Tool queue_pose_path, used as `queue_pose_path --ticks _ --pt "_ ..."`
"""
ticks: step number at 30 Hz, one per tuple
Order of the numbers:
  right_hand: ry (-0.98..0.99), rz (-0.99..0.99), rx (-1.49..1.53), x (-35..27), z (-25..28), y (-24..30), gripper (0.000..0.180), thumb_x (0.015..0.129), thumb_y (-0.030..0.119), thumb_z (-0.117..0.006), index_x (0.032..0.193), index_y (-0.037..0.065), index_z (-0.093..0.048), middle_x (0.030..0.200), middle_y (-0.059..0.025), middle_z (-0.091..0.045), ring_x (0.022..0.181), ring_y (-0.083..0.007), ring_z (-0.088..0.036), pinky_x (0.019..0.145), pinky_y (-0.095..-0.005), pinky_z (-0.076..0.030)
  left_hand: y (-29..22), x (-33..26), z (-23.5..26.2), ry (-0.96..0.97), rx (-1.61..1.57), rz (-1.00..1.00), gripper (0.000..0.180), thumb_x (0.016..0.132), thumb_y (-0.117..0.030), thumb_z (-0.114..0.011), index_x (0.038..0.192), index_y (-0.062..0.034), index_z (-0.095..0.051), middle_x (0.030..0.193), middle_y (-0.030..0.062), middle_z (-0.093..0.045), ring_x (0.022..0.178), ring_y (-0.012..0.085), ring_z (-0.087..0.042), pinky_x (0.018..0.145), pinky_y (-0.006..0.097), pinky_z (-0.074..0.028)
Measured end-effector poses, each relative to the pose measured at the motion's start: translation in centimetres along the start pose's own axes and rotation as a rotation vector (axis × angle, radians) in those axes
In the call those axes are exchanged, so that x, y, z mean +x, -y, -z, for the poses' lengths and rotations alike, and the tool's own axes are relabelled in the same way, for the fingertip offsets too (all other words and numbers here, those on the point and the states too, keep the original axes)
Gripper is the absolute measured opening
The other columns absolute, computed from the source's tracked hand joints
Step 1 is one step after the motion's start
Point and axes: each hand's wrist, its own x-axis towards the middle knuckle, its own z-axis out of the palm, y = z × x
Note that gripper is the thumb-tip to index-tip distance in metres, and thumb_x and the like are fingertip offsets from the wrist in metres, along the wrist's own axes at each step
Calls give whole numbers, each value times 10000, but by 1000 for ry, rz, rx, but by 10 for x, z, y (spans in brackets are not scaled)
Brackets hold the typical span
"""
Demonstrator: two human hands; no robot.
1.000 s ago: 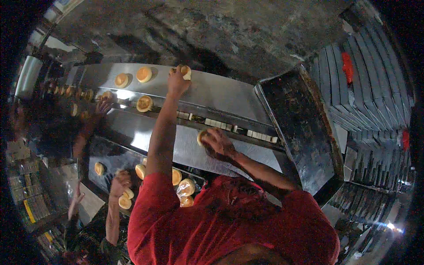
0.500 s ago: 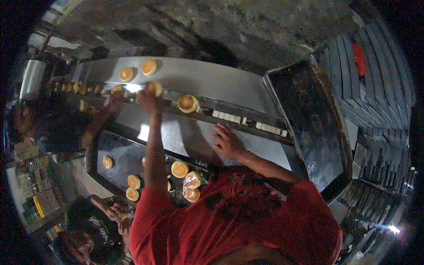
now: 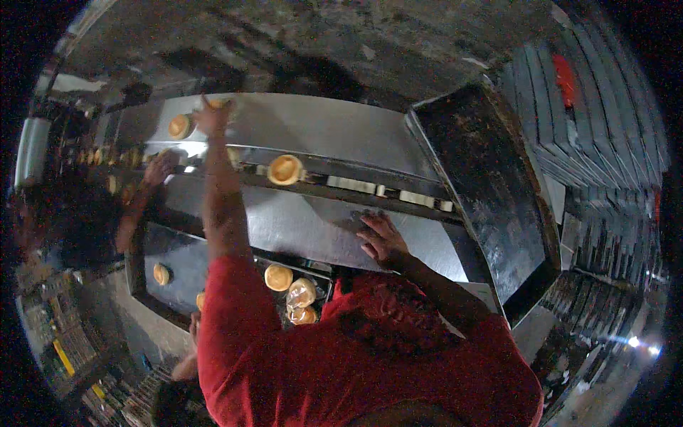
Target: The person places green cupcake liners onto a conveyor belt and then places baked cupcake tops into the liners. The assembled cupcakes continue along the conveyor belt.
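Note:
My left hand (image 3: 213,119) reaches to the far side of the steel table, somewhat blurred. Its fingers are spread over a round golden bun (image 3: 222,104), which they partly hide. Just left of it lies another bun (image 3: 179,127). Nearer to me, a browned bun (image 3: 285,170) rests on the conveyor channel (image 3: 334,171), and my left forearm partly covers things on that channel. My right hand (image 3: 383,238) is open, fingers apart and holding nothing, at the near steel surface (image 3: 299,228).
A co-worker's hand (image 3: 161,168) is at the channel on the left; another person's hand (image 3: 191,349) shows at lower left. A dark tray (image 3: 192,249) holds several buns, some wrapped in clear film (image 3: 302,293). An upright dark tray (image 3: 491,192) and stacked trays (image 3: 597,114) stand at right.
My left hand has moved from the channel to the bun on the far side, its fingers now spread. My right hand stays over the near surface. The view has shifted slightly.

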Motion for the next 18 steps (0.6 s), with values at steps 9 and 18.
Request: queue_pose_path --ticks 9,18 --pt "-149 3 37 -11 -9 -14 309 800 163 -705 1098 95 -660 1398 -134 -474 1350 -337 -397 1153 -525 -264 -112 -217 86 42 -539 -358 751 706 -269 -812 1377 -159 -494 1203 212 -504 1126 412 -507 950 504 -434" --pt "-25 273 280 -4 18 8 247 795 83 -686 1039 74 -651 1089 -106 -633 1089 -309 -581 957 -481 -435 -84 -323 137 280 -588 -107 422 850 -264 -705 1228 -90 -633 1191 165 -629 1088 382 -592 926 466 -463"
